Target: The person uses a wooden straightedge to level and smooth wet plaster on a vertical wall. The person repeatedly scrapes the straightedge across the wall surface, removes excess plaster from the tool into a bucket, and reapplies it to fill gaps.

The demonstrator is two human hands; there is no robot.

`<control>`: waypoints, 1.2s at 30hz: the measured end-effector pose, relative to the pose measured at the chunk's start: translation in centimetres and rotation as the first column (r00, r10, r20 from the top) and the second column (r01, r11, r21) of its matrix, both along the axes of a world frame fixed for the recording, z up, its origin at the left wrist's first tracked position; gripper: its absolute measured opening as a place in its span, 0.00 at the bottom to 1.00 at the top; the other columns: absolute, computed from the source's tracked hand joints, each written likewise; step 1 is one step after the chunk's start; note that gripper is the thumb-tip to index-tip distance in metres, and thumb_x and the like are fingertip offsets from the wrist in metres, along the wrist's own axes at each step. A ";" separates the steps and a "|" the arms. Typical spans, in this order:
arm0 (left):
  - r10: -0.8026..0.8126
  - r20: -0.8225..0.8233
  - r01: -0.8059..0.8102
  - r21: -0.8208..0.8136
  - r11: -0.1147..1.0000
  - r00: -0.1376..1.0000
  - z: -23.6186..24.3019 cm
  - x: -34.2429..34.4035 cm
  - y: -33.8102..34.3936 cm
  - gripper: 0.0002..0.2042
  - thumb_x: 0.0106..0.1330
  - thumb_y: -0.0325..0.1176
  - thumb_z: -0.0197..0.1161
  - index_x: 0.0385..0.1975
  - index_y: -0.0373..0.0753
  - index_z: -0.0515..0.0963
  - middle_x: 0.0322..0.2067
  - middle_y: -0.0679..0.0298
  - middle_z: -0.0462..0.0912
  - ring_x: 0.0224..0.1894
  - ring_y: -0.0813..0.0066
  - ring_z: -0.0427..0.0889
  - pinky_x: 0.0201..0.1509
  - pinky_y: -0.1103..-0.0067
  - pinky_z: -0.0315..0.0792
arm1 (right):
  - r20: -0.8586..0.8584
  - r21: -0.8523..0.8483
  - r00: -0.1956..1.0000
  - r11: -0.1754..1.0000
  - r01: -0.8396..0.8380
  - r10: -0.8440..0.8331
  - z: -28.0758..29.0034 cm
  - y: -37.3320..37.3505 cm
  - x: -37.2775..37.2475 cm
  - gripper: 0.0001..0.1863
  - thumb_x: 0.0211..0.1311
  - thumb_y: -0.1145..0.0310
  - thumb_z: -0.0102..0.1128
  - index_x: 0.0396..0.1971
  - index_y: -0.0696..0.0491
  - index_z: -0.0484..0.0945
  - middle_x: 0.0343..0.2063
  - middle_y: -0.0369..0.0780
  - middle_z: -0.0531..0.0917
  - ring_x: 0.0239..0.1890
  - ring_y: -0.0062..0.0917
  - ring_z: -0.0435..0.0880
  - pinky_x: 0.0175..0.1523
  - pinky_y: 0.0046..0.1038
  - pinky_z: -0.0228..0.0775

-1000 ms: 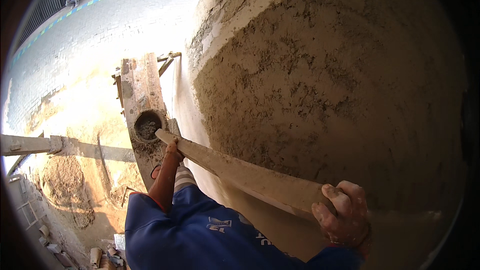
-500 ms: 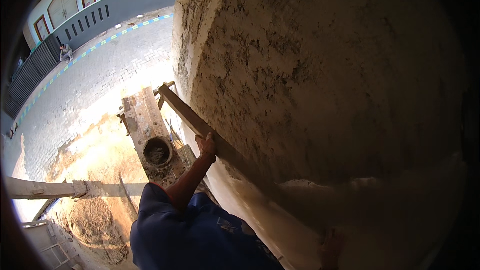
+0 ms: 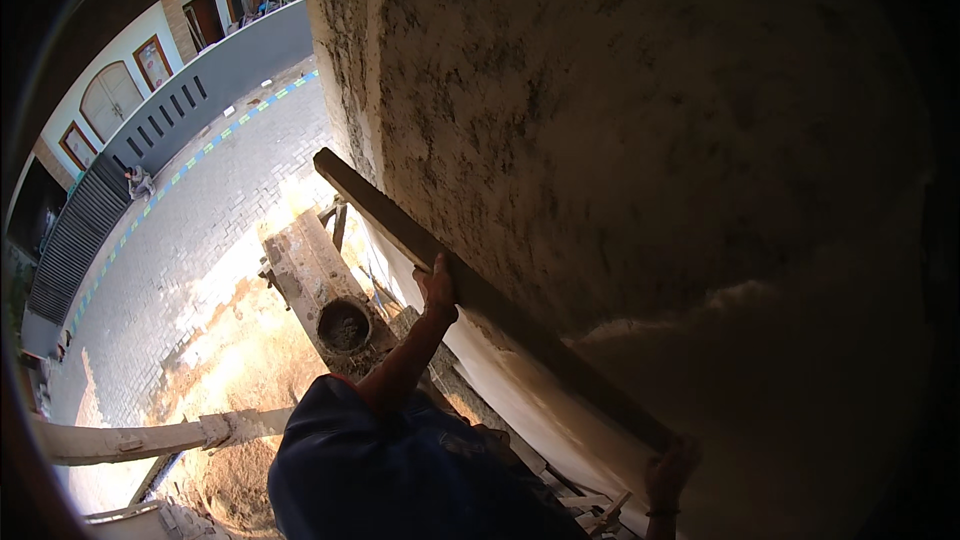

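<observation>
A long straight plank (image 3: 530,350) runs diagonally along the rough, partly smoothed plaster wall (image 3: 650,140), its upper end near the wall's left edge. My left hand (image 3: 436,290) grips it around the middle, fingers on its lower edge. My right hand (image 3: 668,475) is closed on the lower end, in deep shadow. A round bucket (image 3: 343,323) of grey mortar stands on the scaffold boards (image 3: 300,255) below my left hand.
A wooden pole (image 3: 130,440) crosses at lower left above sandy ground (image 3: 230,330). Further off lie a paved lane (image 3: 200,220) and a grey wall with a slatted gate (image 3: 80,240). A person (image 3: 138,183) sits by that wall.
The plank has been raised from beside the bucket up against the wall, with both my hands still on it. The view has swung, so more house fronts show across the lane.
</observation>
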State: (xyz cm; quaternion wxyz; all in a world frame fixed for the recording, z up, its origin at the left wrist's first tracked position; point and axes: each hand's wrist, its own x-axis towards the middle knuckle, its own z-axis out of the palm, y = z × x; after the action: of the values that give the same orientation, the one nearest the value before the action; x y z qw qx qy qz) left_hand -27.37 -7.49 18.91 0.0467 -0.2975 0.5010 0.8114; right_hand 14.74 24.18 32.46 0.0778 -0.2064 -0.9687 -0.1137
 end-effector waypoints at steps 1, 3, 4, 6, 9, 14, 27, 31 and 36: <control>-0.013 -0.018 0.013 -0.014 1.000 1.000 0.7 -0.5 -0.3 0.32 0.61 0.44 0.55 0.55 0.30 0.49 0.51 0.45 0.63 0.52 0.56 0.67 0.54 0.68 0.66 | -0.023 -0.024 1.000 1.000 0.011 -0.011 0.8 -1.3 -1.0 0.28 0.34 0.75 0.57 0.43 0.60 0.65 0.46 0.51 0.65 0.54 0.48 0.60 0.60 0.46 0.50; -0.021 -0.043 0.021 -0.006 1.000 0.999 2.3 -2.3 -1.1 0.31 0.61 0.44 0.55 0.54 0.29 0.50 0.51 0.46 0.64 0.51 0.57 0.68 0.53 0.68 0.67 | -0.059 -0.056 0.998 0.998 0.021 -0.024 0.9 -2.6 -2.5 0.28 0.34 0.75 0.57 0.44 0.60 0.65 0.46 0.51 0.65 0.54 0.48 0.60 0.59 0.46 0.50; -0.032 -0.061 0.032 -0.002 0.999 0.998 3.7 -3.2 -1.3 0.31 0.61 0.44 0.55 0.54 0.29 0.50 0.51 0.46 0.64 0.51 0.57 0.68 0.53 0.68 0.67 | -0.074 -0.079 0.997 0.997 0.022 -0.028 1.3 -3.2 -3.2 0.29 0.34 0.75 0.58 0.44 0.60 0.65 0.46 0.51 0.65 0.53 0.48 0.61 0.59 0.47 0.51; -0.016 -0.196 0.029 0.064 0.998 0.980 6.5 -5.5 -1.8 0.30 0.59 0.42 0.58 0.53 0.33 0.52 0.45 0.50 0.67 0.44 0.60 0.73 0.43 0.68 0.74 | -0.106 -0.040 0.994 0.999 0.017 -0.022 1.9 -4.9 -5.0 0.29 0.36 0.74 0.57 0.46 0.60 0.65 0.47 0.51 0.65 0.54 0.48 0.61 0.59 0.47 0.51; -0.066 -0.189 0.073 0.029 0.997 0.980 9.8 -9.9 -2.7 0.30 0.58 0.41 0.58 0.53 0.32 0.53 0.45 0.50 0.68 0.42 0.59 0.74 0.41 0.69 0.75 | -0.166 0.069 0.985 0.997 -0.042 0.053 2.0 -6.2 -7.2 0.30 0.41 0.73 0.56 0.50 0.60 0.63 0.49 0.52 0.64 0.54 0.49 0.61 0.59 0.49 0.51; -0.171 -0.335 0.227 0.136 0.964 0.927 14.5 -17.5 -2.8 0.30 0.56 0.39 0.60 0.51 0.28 0.54 0.41 0.49 0.72 0.36 0.59 0.78 0.39 0.69 0.76 | -0.230 0.213 0.969 0.976 -0.038 0.088 2.5 -6.3 -11.7 0.28 0.51 0.71 0.51 0.55 0.59 0.60 0.52 0.55 0.62 0.56 0.51 0.59 0.59 0.51 0.50; -0.066 -0.519 0.071 -0.010 0.997 0.852 18.3 -22.9 -0.1 0.25 0.59 0.37 0.57 0.49 0.31 0.55 0.46 0.50 0.64 0.46 0.61 0.70 0.46 0.71 0.69 | -0.334 0.235 0.939 0.957 0.169 -0.084 1.4 0.4 -19.0 0.25 0.61 0.62 0.43 0.57 0.54 0.60 0.55 0.48 0.65 0.58 0.43 0.61 0.62 0.42 0.51; -0.017 -0.627 -0.049 -0.089 0.995 0.779 16.5 -22.2 2.8 0.20 0.61 0.34 0.53 0.47 0.30 0.57 0.45 0.52 0.64 0.48 0.67 0.64 0.52 0.73 0.62 | -0.135 0.135 0.923 0.916 0.378 -0.361 -1.4 2.0 -16.5 0.25 0.60 0.62 0.45 0.58 0.53 0.60 0.56 0.46 0.64 0.59 0.41 0.60 0.63 0.40 0.51; 0.093 -0.711 -0.121 0.011 0.993 0.697 16.9 -23.4 1.7 0.18 0.62 0.33 0.51 0.46 0.29 0.58 0.45 0.52 0.64 0.48 0.67 0.64 0.53 0.74 0.62 | -0.371 0.438 0.925 0.894 0.092 0.087 3.7 -3.6 -21.2 0.20 0.56 0.57 0.52 0.45 0.53 0.69 0.43 0.46 0.72 0.46 0.45 0.71 0.46 0.50 0.59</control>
State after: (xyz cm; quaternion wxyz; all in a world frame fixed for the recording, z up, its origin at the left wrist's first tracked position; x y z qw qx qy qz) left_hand -50.74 -5.82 35.81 -0.2023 0.0083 0.4770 0.8553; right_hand -6.48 20.58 36.12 0.3096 -0.2022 -0.8823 -0.2913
